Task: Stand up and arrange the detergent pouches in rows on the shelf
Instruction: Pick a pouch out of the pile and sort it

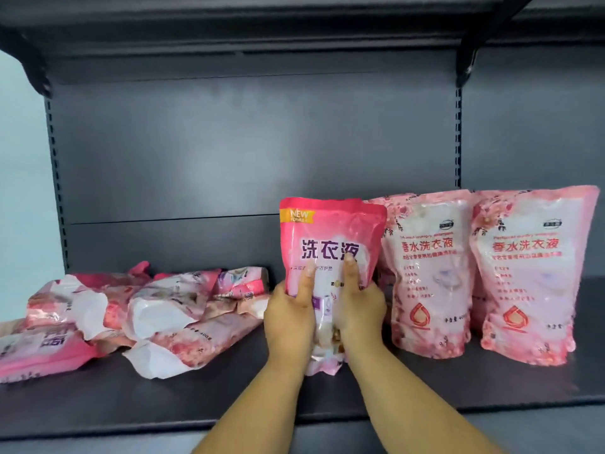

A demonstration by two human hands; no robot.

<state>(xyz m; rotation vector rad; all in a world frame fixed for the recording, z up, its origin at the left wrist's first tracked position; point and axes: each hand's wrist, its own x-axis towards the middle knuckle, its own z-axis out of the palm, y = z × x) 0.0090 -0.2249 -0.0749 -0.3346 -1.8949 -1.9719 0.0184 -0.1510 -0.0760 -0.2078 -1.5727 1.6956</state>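
Soft, even light falls from above and in front, leaving a pale sheen on the dark back panel [203,165] of the shelf. The upper shelf [229,24] lies in deep shade. Glare streaks the glossy standing pouches [432,273] on the right and the lying pouches [137,309] on the left. The picture is slightly soft throughout; small print is unreadable. Wide-angle bending curves the shelf edge [131,430] near the corners.

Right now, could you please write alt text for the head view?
Both hands, left hand and right hand, hold a pink pouch upright on a dark shelf. Standing pouches are at right; a fallen pile lies at left.
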